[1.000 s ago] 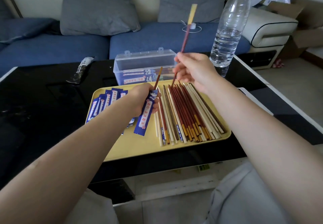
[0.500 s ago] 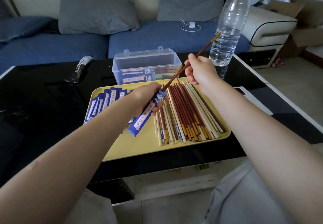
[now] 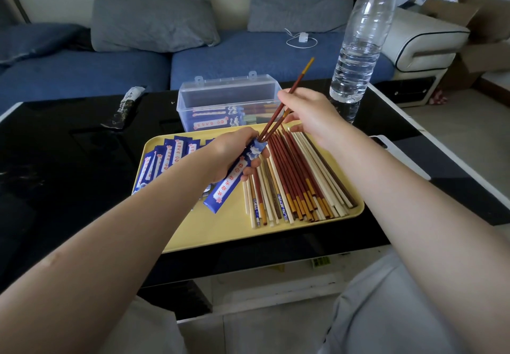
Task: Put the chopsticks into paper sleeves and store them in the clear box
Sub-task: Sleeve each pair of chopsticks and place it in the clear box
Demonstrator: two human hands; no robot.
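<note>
My left hand (image 3: 234, 152) grips a blue paper sleeve (image 3: 231, 181) over the yellow tray (image 3: 220, 229). My right hand (image 3: 309, 113) pinches a red-brown chopstick (image 3: 296, 84) with a yellow end, its tip inside the sleeve's mouth. A second red-brown chopstick sits partly in the same sleeve. Several loose chopsticks (image 3: 298, 179), red-brown, cream and dark, lie side by side on the tray's right half. Empty blue sleeves (image 3: 165, 157) are fanned out on its left. The clear box (image 3: 229, 102) stands open behind the tray, with sleeved chopsticks inside.
A tall water bottle (image 3: 358, 47) stands on the black table (image 3: 55, 160) right of the box. A dark plastic wrapper (image 3: 125, 108) lies at the table's far left. A blue sofa (image 3: 110, 69) with grey cushions runs behind. My knees are under the near edge.
My right hand has swung the chopstick from upright down to a slant and pushed its tip into the sleeve. My left hand tilted the sleeve to meet it.
</note>
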